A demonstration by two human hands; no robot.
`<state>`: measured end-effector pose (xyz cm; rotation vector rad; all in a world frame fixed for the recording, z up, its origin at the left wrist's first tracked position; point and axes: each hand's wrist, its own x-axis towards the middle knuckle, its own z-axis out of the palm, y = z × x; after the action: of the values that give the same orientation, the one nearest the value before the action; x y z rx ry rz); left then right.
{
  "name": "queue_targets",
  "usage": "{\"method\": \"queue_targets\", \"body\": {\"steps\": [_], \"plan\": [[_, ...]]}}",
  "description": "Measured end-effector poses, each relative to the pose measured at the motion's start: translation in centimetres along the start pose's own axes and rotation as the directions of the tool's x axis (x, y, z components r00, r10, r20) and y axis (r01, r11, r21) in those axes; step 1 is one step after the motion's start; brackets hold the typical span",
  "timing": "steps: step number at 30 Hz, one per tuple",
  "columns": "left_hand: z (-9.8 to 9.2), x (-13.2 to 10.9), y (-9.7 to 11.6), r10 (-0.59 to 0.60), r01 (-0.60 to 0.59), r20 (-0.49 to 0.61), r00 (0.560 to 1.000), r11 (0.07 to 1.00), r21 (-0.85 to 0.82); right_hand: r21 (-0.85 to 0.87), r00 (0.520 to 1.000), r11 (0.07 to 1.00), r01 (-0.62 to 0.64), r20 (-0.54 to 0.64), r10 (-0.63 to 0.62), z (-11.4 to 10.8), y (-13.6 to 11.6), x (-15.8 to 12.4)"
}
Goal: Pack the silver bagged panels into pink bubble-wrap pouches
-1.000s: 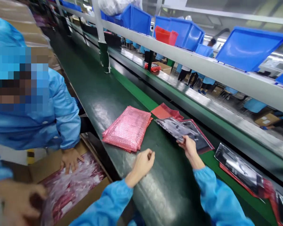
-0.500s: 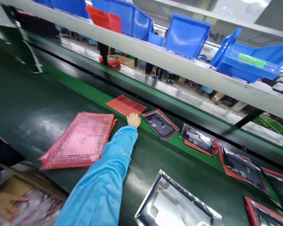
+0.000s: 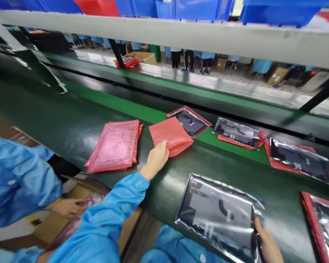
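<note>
My left hand (image 3: 157, 157) pinches the near edge of a red bubble-wrap bag (image 3: 168, 133), tilted above the bench. Behind it, partly covered, lies a dark flat panel (image 3: 193, 122) in a clear bag over red wrap. At the lower right, my right hand (image 3: 267, 241) grips the right edge of a larger flat electronic panel (image 3: 219, 215) sealed in clear shiny plastic; its fingers are partly hidden behind it. To the left of my left hand rests a stack of pink-red bubble-wrap bags (image 3: 113, 146).
More bagged panels (image 3: 237, 133) on red wrap line the green strip to the right. A co-worker's sleeve (image 3: 22, 179) and hand (image 3: 68, 209) are at the left, over a cardboard box (image 3: 82, 191). A shelf (image 3: 164, 34) with blue and red bins crosses above.
My left hand has picked the red bag off the green strip and drawn it nearer. My right hand has come into view, gripping the large panel. The camera has tilted down.
</note>
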<state>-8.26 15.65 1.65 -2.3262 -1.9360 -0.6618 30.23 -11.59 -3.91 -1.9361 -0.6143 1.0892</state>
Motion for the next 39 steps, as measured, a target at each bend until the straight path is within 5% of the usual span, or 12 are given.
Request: {"method": "queue_targets", "body": {"steps": [5, 11, 14, 18, 24, 28, 32, 39], "plan": [[-0.6, -8.8, 3.7, 0.019, -0.013, 0.197, 0.98, 1.0, -0.028, 0.086, 0.992, 0.988, -0.125, -0.014, 0.126, 0.4, -1.7, -0.3], [-1.7, -12.7, 6.9, 0.002, 0.0, 0.134, 0.991, 1.0, -0.015, 0.13, 0.967, 0.974, -0.187, 0.201, 0.159, 2.2, -3.7, -0.4], [-2.1, -14.2, 7.9, 0.016, -0.02, 0.125, 0.992, 0.999, 0.032, 0.123, 0.97, 0.977, -0.175, 0.191, 0.149, 3.2, -4.7, 0.1], [-2.0, -15.3, 8.5, 0.028, -0.057, 0.198, 0.98, 0.988, 0.142, 0.088, 0.996, 0.995, -0.04, 0.079, 0.033, 4.0, -5.5, 1.1], [-1.9, -15.8, 8.1, 0.049, -0.07, 0.224, 0.973, 0.994, 0.086, 0.146, 1.0, 0.989, 0.024, 0.001, -0.024, 5.9, -6.2, 3.0], [-2.5, -16.3, 8.2, -0.095, 0.058, 0.237, 0.967, 0.986, 0.157, 0.252, 0.996, 0.968, 0.023, -0.089, -0.001, 7.2, -6.4, 4.1], [-3.8, -16.3, 9.1, -0.253, 0.178, 0.386, 0.887, 0.959, 0.221, 0.282, 0.984, 0.959, 0.037, -0.176, 0.014, 7.9, -6.2, 4.1], [-4.0, -16.7, 13.0, -0.245, 0.255, 0.439, 0.864, 0.966, 0.037, 0.315, 0.976, 0.948, 0.042, -0.217, 0.029, 9.0, -5.5, 3.0]]}}
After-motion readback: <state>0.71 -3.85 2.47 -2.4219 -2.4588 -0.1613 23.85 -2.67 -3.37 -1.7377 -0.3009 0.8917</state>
